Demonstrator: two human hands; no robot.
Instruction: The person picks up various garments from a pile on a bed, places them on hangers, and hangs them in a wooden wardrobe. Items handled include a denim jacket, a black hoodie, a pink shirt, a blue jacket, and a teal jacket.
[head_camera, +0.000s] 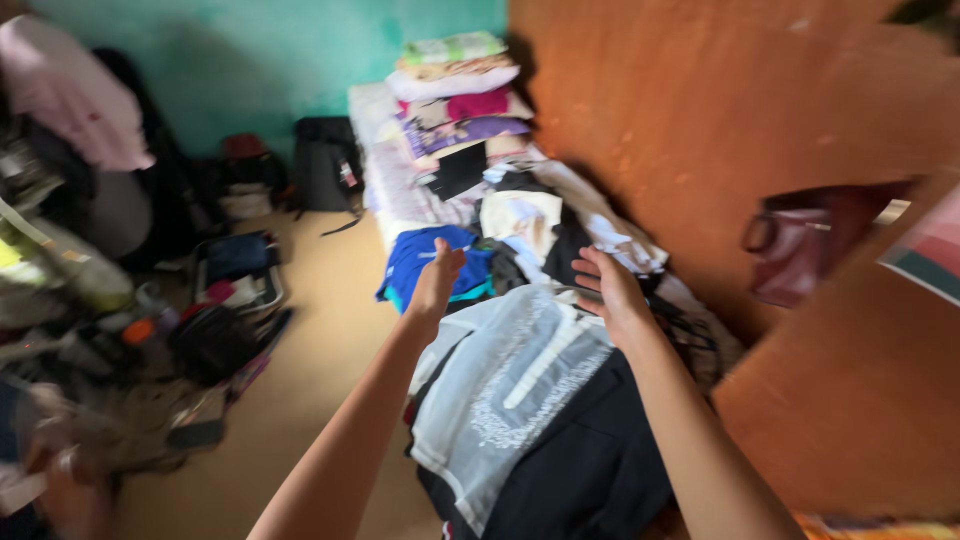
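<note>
Pretty blurry shot, so take details loosely. Both arms reach out over a bed (385, 190) piled with clothes. The left hand (437, 275) hovers above a blue garment (420, 262), fingers loosely spread and gripping nothing as far as I can tell. The right hand (612, 290) is open too, palm turned inward, just over the top edge of a sheer white garment (500, 385) with embroidery that lies flat on a dark garment (590, 460); whether the fingertips touch the cloth is lost in motion blur.

Further back sits a stack of folded fabrics (458, 95) against the green wall. The floor on the left is a smear of bags and clutter, hard to identify. A dark red handbag (800, 250) hangs at right, partly cut off by the orange wall.
</note>
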